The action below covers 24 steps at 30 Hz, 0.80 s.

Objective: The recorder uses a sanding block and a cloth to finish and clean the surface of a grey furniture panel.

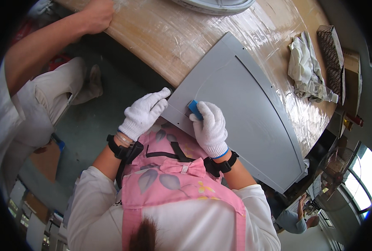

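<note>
— Hands, how set?

— Pinching a blue block on the grey panel with the right hand. Left hand with fingers stretched out, gripping nothing visible, just beside the panel's left edge; touching or not, can't tell.

— And the panel, where?

— Lying partly on the table, jutting past its edge toward the apron.

— Handling?

— Probably light, stiff, slippery under gloves, easily scratched. Best held by opposite edges; block, by its sides.
</note>
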{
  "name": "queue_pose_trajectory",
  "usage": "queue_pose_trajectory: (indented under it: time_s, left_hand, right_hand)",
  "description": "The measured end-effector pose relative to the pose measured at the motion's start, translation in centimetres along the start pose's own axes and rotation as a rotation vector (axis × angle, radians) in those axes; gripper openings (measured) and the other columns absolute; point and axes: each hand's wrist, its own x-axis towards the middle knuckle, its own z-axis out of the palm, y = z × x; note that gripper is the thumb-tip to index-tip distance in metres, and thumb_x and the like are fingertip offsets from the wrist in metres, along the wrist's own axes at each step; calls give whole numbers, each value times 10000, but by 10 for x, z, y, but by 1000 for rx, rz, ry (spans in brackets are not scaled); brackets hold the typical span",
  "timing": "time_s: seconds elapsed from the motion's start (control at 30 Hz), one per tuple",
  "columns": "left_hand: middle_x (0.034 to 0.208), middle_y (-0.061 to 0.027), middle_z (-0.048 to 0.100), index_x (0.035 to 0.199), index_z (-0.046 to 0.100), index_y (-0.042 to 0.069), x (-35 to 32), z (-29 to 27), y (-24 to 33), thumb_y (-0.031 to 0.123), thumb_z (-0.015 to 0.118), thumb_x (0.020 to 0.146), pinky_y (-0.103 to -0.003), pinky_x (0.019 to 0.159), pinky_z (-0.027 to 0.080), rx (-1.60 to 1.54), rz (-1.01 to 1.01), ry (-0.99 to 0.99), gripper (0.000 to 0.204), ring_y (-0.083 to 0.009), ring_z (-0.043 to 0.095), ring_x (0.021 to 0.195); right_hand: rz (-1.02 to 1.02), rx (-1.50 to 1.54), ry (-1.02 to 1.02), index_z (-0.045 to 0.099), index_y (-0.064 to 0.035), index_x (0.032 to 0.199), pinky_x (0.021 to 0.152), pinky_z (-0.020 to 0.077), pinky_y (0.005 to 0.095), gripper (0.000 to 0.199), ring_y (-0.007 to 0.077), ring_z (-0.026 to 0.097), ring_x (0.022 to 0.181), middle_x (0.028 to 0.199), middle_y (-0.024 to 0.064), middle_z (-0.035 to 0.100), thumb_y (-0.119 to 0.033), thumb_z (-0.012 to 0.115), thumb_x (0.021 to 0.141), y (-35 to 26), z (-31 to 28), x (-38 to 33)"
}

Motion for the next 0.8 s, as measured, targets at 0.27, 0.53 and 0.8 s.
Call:
queue_pose_trajectory:
  time_s: [0.27, 0.53, 0.8]
  left_hand:
    - [1302, -156, 637, 1316, 598, 17, -1, 0, 1, 221, 581, 1008, -317, 1030, 473, -5, 2, 2, 370, -248, 611, 1217]
    - [1259, -143, 655, 1315, 596, 14, -6, -5, -5, 204, 569, 1015, -301, 967, 500, 66, 3, 59, 356, -203, 656, 1090]
    - [1223, -118, 664, 1310, 592, -18, -20, -25, 30, 157, 571, 1014, -287, 935, 514, 95, 60, 220, 345, -156, 649, 1057]
  right_hand:
    - [-49, -18, -99, 543, -36, 1236, 828, 490, 459, 489, 377, 606, 951, 1122, 173, 615, -56, 727, 783, -6, -3, -1]
    - [-43, -1, -67, 566, -39, 1198, 808, 490, 451, 457, 369, 612, 933, 1110, 170, 622, -62, 728, 772, -9, -4, 1]
    - [816, 870, 66, 580, 6, 1211, 709, 541, 315, 318, 170, 649, 883, 1064, 106, 672, -169, 646, 954, -9, -37, 58]
